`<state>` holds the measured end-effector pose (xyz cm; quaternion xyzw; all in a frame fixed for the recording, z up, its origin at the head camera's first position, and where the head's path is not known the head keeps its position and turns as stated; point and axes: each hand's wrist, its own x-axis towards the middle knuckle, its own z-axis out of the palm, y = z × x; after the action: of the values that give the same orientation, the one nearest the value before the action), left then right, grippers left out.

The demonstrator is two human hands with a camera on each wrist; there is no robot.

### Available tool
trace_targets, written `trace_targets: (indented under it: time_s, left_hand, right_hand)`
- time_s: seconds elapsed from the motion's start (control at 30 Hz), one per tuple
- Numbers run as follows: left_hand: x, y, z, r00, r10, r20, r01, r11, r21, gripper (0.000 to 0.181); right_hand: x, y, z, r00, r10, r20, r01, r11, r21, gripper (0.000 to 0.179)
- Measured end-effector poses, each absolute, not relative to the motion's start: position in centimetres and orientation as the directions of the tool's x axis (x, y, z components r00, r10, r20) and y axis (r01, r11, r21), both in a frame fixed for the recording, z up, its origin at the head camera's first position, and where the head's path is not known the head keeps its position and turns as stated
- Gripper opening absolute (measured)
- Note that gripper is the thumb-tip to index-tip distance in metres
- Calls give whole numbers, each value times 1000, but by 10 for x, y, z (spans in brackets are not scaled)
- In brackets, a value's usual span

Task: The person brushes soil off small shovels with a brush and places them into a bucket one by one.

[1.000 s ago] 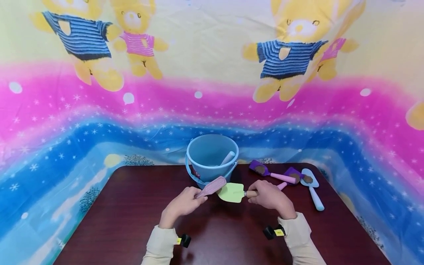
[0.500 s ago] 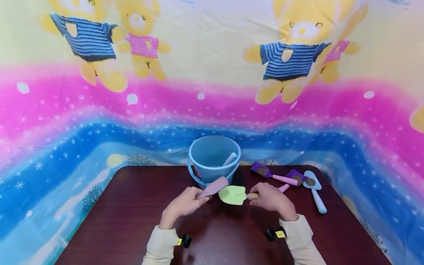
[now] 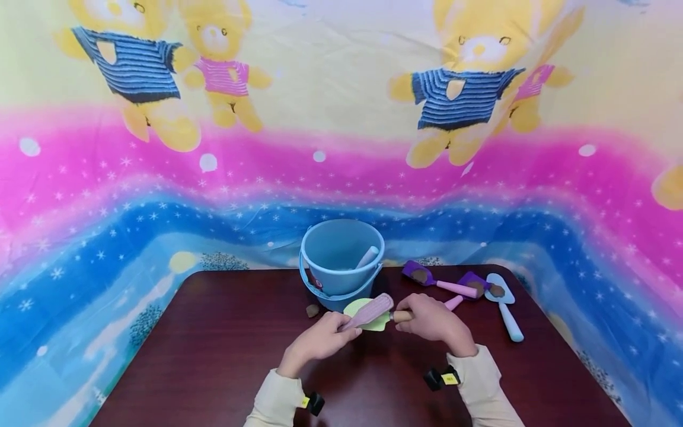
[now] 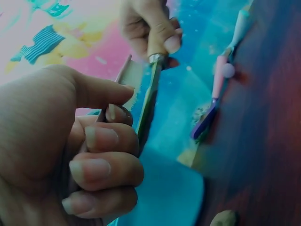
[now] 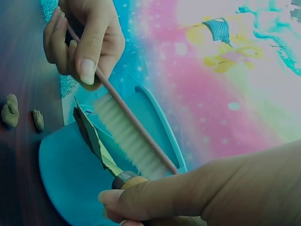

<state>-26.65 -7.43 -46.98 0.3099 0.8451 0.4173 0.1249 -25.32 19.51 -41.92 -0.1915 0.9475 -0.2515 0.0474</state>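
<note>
Trowel (image 3: 381, 323): blade partly masked by the brush (image 3: 373, 309) in the head view; bristle contact unclear. Green blade, wooden handle, the latter gripped in the curled fingers of the right hand (image 3: 433, 319). Brush: pink back, pale bristles, handle clasped by the left hand (image 3: 319, 339). Both held before a blue bucket (image 3: 341, 289). Table (image 3: 213, 350): dark reddish-brown, glossy. Backdrop (image 3: 331, 89): teddy-bear-printed cloth, cropped above.
</note>
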Motion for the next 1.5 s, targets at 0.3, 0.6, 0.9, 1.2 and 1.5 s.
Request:
trace_targets:
  time_s: [0.3,0.6,0.9,1.2,1.5]
  left_hand:
    - [-262,-72,-478,-787,617,28,404,481,778,31]
    - [-265,-87,-483,-806,592,2,376,510,774,26]
    - [-268,-97,-481,-815,579,9,392,541,744,29]
    - [-277,-107,-473,-834,548,59,440,597,671,31]
    - [-278,-114,-468,-826,561,48,407,535,741,36]
  right_hand:
    - [-250,194,-420,-925,-380,22,-343,807,-481,10]
    - [-247,198,-417,-920,-392,3,-343,801,-491,9]
    - [-247,207,-416,-901,-434,15,-381,775,-504,32]
    - [-249,213,-409,-901,-434,16,-379,768,-517,49]
    - [-250,213,-407,-894,-447,28,-398,766,-505,44]
